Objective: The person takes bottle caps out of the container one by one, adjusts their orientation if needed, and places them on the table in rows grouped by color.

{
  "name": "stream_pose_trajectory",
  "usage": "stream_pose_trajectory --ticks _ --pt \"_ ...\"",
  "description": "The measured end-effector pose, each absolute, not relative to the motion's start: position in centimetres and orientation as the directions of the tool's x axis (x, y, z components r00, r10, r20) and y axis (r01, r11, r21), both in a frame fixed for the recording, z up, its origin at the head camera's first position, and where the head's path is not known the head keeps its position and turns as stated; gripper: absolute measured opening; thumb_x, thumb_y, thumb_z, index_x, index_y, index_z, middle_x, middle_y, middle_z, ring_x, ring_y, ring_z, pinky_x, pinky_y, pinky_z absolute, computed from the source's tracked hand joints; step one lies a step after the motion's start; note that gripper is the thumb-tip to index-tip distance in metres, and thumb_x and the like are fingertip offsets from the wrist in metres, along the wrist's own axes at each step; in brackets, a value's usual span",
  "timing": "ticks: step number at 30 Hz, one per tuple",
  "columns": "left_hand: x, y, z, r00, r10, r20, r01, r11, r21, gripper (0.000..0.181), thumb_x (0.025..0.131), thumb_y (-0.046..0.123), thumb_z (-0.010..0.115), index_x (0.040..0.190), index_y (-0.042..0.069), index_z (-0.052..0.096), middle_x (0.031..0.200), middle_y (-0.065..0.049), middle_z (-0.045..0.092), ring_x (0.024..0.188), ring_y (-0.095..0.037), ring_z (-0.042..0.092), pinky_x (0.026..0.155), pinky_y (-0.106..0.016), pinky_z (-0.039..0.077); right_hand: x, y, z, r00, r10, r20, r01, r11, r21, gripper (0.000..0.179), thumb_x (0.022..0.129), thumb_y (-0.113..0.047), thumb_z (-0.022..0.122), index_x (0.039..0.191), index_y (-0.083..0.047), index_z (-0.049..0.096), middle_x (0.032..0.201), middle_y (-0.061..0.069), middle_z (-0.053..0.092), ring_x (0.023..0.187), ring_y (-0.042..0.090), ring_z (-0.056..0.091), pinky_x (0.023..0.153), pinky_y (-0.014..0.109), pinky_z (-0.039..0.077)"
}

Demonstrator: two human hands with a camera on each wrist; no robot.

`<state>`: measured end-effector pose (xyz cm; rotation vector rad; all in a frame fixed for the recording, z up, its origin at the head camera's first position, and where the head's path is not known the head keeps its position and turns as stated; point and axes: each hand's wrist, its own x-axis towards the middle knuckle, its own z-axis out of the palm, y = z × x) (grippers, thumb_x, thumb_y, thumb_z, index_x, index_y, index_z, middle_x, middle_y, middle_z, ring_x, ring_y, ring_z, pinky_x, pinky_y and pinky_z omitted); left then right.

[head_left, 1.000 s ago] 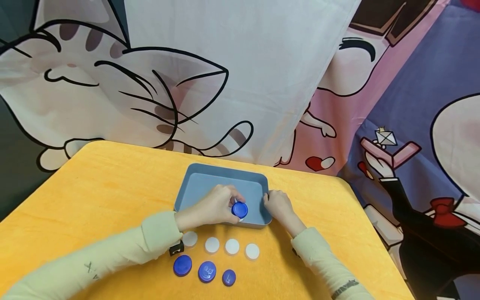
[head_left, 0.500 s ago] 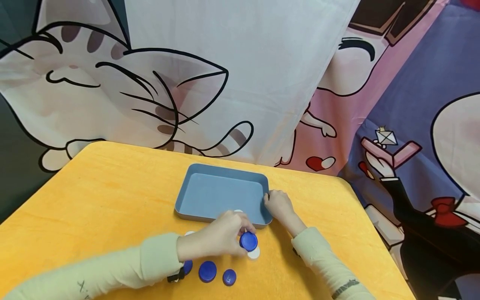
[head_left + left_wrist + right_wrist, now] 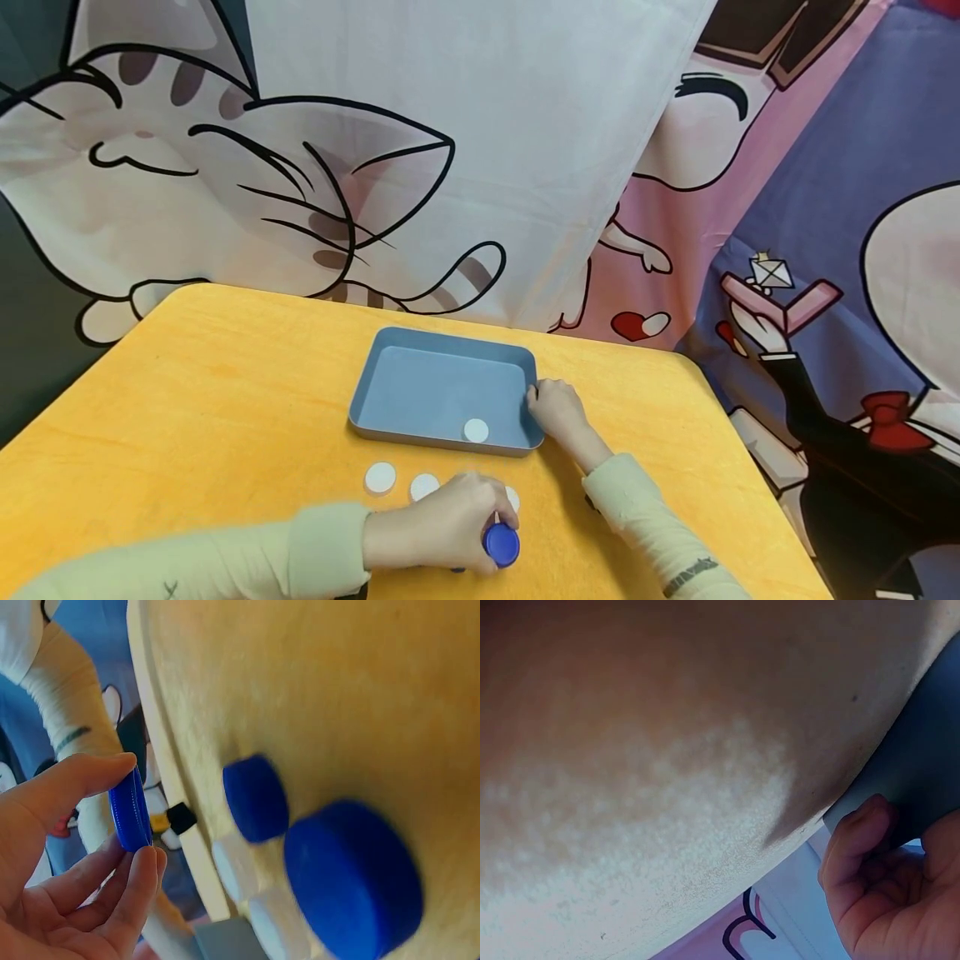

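My left hand (image 3: 453, 525) pinches a blue bottle cap (image 3: 502, 545) between thumb and fingers, above the near part of the table. In the left wrist view the held cap (image 3: 130, 814) stands on edge, apart from a smaller blue cap (image 3: 255, 799) and a large blue cap (image 3: 349, 877) on the table. The hand hides most of the blue caps from the head view. My right hand (image 3: 557, 408) grips the right rim of a blue-grey tray (image 3: 442, 442), its fingers curled at the edge. One white cap (image 3: 476, 430) lies inside the tray near its front wall.
Between the tray and my left hand are white caps: one on the left (image 3: 380, 478), a second white cap (image 3: 424, 486) beside it, and a third white cap (image 3: 512, 498) partly covered by my fingers. The yellow table (image 3: 225, 383) ends at a cartoon-printed cloth (image 3: 480, 167).
My left hand has moved from over the tray back toward me, still pinching the blue cap. A white cap now lies in the tray. The right hand stays at the tray's rim.
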<state>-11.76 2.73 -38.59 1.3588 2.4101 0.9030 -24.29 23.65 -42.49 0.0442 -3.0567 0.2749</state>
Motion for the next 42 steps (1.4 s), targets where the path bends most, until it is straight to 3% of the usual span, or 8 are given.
stream_pose_trajectory --ticks 10,28,42 --pt "-10.7 3.2 -40.2 -0.479 0.878 0.019 0.659 0.345 0.668 0.023 0.075 0.019 0.081 0.096 0.015 0.075 0.084 0.015 0.068 0.074 0.009 0.056 0.066 -0.006 0.045 -24.2 23.6 -42.5 -0.998 -0.012 0.057 -0.022 0.983 -0.184 0.037 0.095 -0.019 0.051 0.061 -0.006 0.058 0.06 0.008 0.058 0.055 0.02 0.055 0.053 0.033 0.046" --pt "-11.0 3.9 -42.8 -0.473 0.881 0.001 0.664 0.356 0.657 0.022 0.078 0.019 0.078 0.099 0.016 0.074 0.086 0.014 0.067 0.078 0.008 0.057 0.066 -0.009 0.049 -24.2 23.6 -42.4 -0.999 -0.004 0.04 -0.012 0.981 -0.192 0.038 0.096 -0.019 0.051 0.06 -0.007 0.056 0.058 0.006 0.054 0.054 0.019 0.051 0.051 0.028 0.041" --pt "-10.5 3.8 -41.8 -0.484 0.875 0.004 0.683 0.375 0.626 0.02 0.076 0.012 0.078 0.095 0.015 0.075 0.085 0.012 0.069 0.078 0.008 0.058 0.067 -0.007 0.047 -24.3 23.7 -42.4 -0.999 0.001 0.039 -0.006 0.982 -0.188 0.036 0.096 -0.019 0.051 0.063 -0.006 0.058 0.059 0.006 0.055 0.055 0.018 0.051 0.051 0.029 0.042"
